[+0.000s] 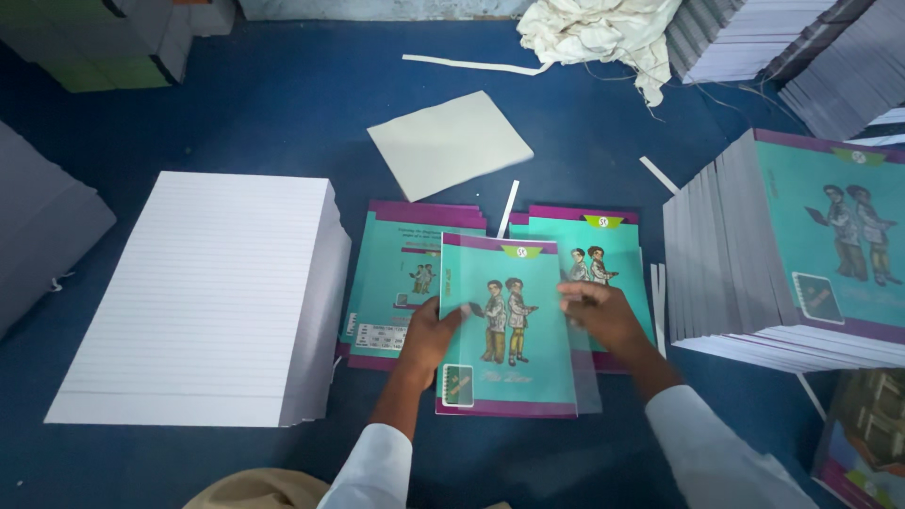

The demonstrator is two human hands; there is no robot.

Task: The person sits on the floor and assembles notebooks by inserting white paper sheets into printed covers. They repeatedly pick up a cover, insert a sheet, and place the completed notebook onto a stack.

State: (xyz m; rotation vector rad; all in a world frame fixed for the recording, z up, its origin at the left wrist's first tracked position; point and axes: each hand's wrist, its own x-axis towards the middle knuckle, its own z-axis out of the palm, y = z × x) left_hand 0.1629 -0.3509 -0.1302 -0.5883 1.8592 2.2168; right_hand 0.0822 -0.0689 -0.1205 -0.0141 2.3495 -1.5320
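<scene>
Both hands are on a teal notebook cover [509, 325] w/ purple edging and two cartoon figures, lying front-up in the middle of the blue surface [236, 104]. Left hand [429, 335] grips its left edge, thumb on top, fingers curled under. Right hand [603, 316] sits at the right edge, fingers bent and pinching a clear plastic sheet [586, 382] that overlaps the cover and sticks out past its right side.

Under and behind the cover: two low stacks of matching covers, one back-up at left [396, 273], one front-up at right [613, 240]; the held cover overlaps both. A thin white strip [509, 207] lies between them at the top.

Left of that, just beside the back-up stack, a thick stack of ruled white paper [203, 292]. Right side, a tall leaning stack of finished notebooks [782, 254], same teal cover on top. Above centre, a cream paper pad [451, 143] lies tilted, well apart from the hands. Crumpled white cloth [594, 33] at the top edge, more grey stacks [754, 33] beside it.
</scene>
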